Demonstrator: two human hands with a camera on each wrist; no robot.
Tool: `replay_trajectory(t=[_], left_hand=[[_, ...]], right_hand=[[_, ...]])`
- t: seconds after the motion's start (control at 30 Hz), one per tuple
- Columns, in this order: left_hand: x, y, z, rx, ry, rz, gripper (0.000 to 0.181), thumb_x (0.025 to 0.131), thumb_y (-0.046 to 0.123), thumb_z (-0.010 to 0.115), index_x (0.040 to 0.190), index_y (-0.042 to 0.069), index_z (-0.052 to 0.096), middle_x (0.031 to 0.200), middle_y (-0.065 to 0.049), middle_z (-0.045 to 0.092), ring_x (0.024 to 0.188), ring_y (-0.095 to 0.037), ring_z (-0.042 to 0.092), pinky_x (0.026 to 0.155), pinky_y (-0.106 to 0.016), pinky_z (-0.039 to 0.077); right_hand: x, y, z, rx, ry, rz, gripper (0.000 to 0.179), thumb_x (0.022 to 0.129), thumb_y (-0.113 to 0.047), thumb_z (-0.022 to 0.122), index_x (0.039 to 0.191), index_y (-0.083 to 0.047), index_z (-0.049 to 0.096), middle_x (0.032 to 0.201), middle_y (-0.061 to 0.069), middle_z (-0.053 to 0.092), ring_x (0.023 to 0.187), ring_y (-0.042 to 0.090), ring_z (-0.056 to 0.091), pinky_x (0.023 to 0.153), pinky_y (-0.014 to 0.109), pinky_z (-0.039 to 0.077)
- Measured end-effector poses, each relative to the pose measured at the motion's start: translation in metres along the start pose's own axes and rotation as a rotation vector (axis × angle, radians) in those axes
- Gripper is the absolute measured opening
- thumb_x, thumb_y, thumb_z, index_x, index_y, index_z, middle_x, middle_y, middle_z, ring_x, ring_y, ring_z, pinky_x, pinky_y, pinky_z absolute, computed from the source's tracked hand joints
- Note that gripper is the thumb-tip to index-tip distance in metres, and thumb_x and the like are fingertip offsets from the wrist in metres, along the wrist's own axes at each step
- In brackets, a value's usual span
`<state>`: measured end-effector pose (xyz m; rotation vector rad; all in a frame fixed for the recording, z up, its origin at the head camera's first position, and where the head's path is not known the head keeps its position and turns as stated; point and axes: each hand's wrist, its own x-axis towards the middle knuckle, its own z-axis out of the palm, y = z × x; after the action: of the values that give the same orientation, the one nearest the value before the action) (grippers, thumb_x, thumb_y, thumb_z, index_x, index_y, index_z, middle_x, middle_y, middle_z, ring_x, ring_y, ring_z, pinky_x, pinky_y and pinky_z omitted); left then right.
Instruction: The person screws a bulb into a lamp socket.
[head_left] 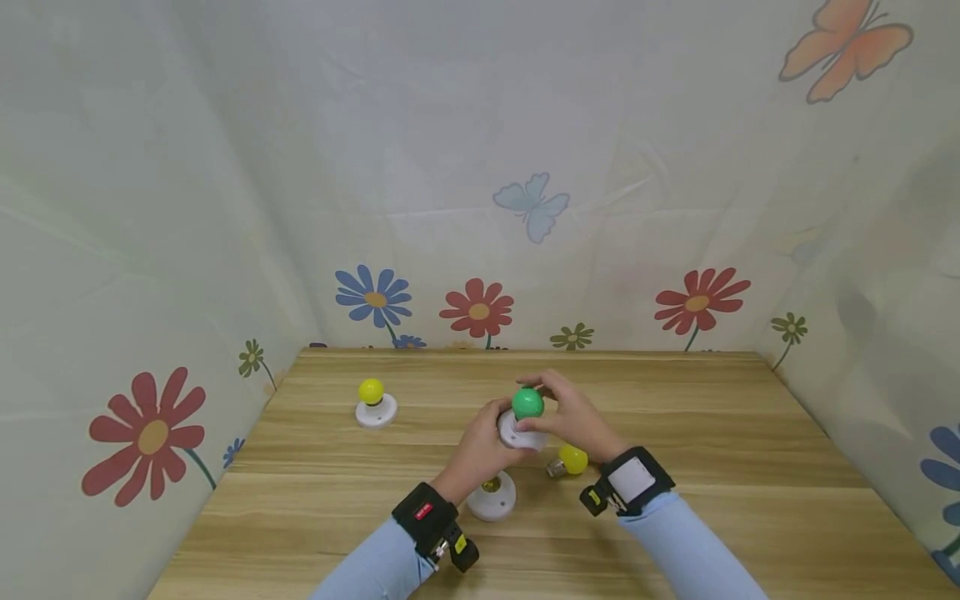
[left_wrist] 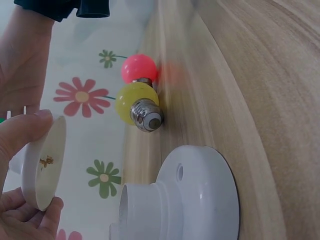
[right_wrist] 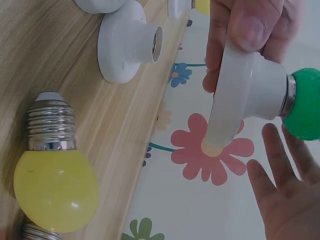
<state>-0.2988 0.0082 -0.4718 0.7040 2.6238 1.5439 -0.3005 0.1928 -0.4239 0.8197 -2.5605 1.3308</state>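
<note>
My left hand (head_left: 480, 446) grips a white round lamp holder (right_wrist: 232, 95) by its base, raised above the table. A green bulb (head_left: 528, 403) sits in its socket, with the metal collar showing at the joint in the right wrist view. My right hand (head_left: 573, 417) is spread around the green bulb, thumb in front and fingers behind; in the right wrist view its straight fingers (right_wrist: 275, 150) reach up close to the glass. Below, a loose yellow bulb (head_left: 574, 459) lies on its side near the right wrist. Under the left wrist stands a bulbless white lamp holder (head_left: 491, 502).
A yellow bulb (head_left: 371, 391) stands in a white lamp holder (head_left: 382, 412) at the back left of the wooden table (head_left: 315, 467). A pink-red bulb (left_wrist: 138, 68) lies beyond the loose yellow one. A flowered curtain (head_left: 420, 225) encloses the table's back and sides.
</note>
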Motion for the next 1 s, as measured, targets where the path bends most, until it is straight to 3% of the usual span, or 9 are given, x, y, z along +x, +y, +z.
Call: replay_trajectory(t=[0.17,0.27,0.43,0.63,0.8,1.0], left_hand=[[0.0,-0.001,-0.001,-0.017,0.005,0.004,0.078,0.077,0.029,0.082,0.141,0.011,0.041,0.135,-0.006,0.051,0.122,-0.023,0.053,0.104,-0.044,0.045],[0.0,-0.001,-0.001,-0.014,0.007,0.002,0.077,0.078,0.028,0.082,0.14,0.011,0.041,0.135,-0.005,0.052,0.121,-0.022,0.053,0.104,-0.044,0.045],[0.001,-0.002,0.0,-0.001,0.005,-0.005,0.077,0.077,0.029,0.082,0.141,0.012,0.04,0.134,-0.005,0.052,0.119,-0.021,0.055,0.103,-0.043,0.046],[0.0,-0.003,0.0,0.0,0.008,-0.002,0.076,0.077,0.029,0.082,0.139,0.011,0.041,0.133,-0.006,0.053,0.118,-0.022,0.055,0.101,-0.043,0.047],[-0.001,-0.002,0.0,-0.006,0.003,-0.006,0.076,0.078,0.028,0.082,0.139,0.011,0.042,0.133,-0.006,0.053,0.118,-0.022,0.055,0.101,-0.042,0.048],[0.0,-0.001,0.001,-0.018,-0.003,-0.001,0.076,0.078,0.029,0.082,0.139,0.01,0.042,0.133,-0.007,0.053,0.118,-0.023,0.055,0.101,-0.041,0.048]], right_hand=[[-0.004,0.002,-0.003,0.032,-0.14,-0.074,0.073,0.088,-0.017,0.07,0.151,-0.017,0.034,0.156,0.01,0.032,0.143,0.034,0.03,0.111,0.058,0.03],[-0.005,0.004,-0.004,0.065,-0.198,-0.119,0.07,0.093,-0.013,0.062,0.153,-0.014,0.027,0.159,0.011,0.023,0.146,0.034,0.023,0.113,0.056,0.027],[-0.006,0.003,-0.005,0.131,-0.224,-0.092,0.062,0.098,-0.015,0.055,0.153,-0.015,0.027,0.16,0.009,0.023,0.146,0.032,0.021,0.115,0.055,0.024],[-0.004,0.004,-0.004,0.113,-0.182,-0.086,0.056,0.095,-0.016,0.059,0.146,-0.005,0.04,0.151,0.015,0.039,0.14,0.035,0.036,0.111,0.057,0.03],[-0.002,0.002,0.0,0.047,-0.078,-0.017,0.053,0.086,-0.018,0.072,0.135,-0.01,0.054,0.135,0.009,0.057,0.124,0.029,0.054,0.105,0.053,0.042],[0.002,0.001,0.005,-0.041,0.023,0.022,0.052,0.076,-0.023,0.082,0.121,-0.007,0.059,0.115,0.005,0.06,0.105,0.022,0.059,0.096,0.045,0.051]])
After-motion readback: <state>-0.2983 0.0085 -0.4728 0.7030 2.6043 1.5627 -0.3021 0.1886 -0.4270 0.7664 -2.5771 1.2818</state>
